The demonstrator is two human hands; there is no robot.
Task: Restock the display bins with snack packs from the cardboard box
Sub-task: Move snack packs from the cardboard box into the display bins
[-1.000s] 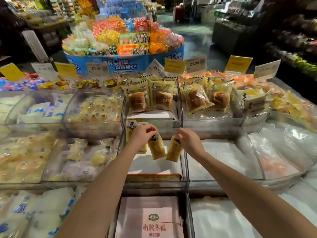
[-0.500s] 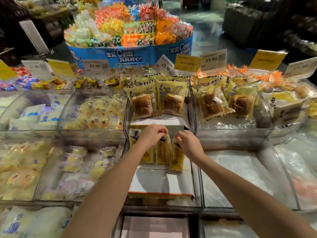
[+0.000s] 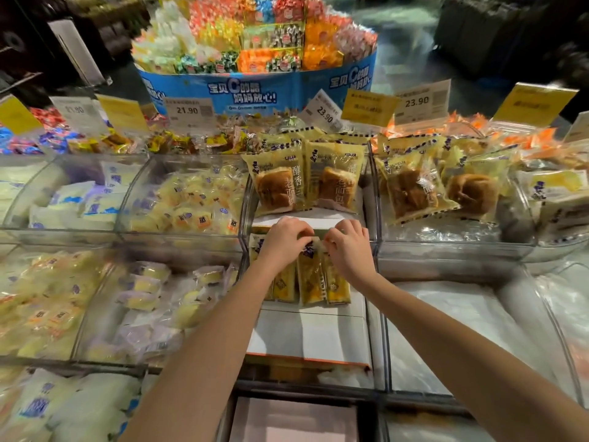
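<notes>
Several narrow yellow snack packs (image 3: 310, 282) stand side by side at the back of the middle clear display bin (image 3: 373, 339), on its white liner. My left hand (image 3: 282, 240) pinches the top edge of the left packs. My right hand (image 3: 349, 245) pinches the top of the right pack, close beside the left hand. The packs' upper ends are hidden under my fingers. A pale cardboard box (image 3: 296, 419) shows at the bottom edge, partly cut off.
Behind the packs, the upper bin holds larger yellow bread packs (image 3: 306, 180). Bins on the left are full of pale wrapped cakes (image 3: 143, 298). The bin on the right (image 3: 462, 330) shows only a white liner. Price tags (image 3: 189, 111) stand along the back, before a blue round candy stand (image 3: 255, 87).
Both hands have carried their packs forward and down into the middle bin and now hold them upright against the back. The camera has come closer.
</notes>
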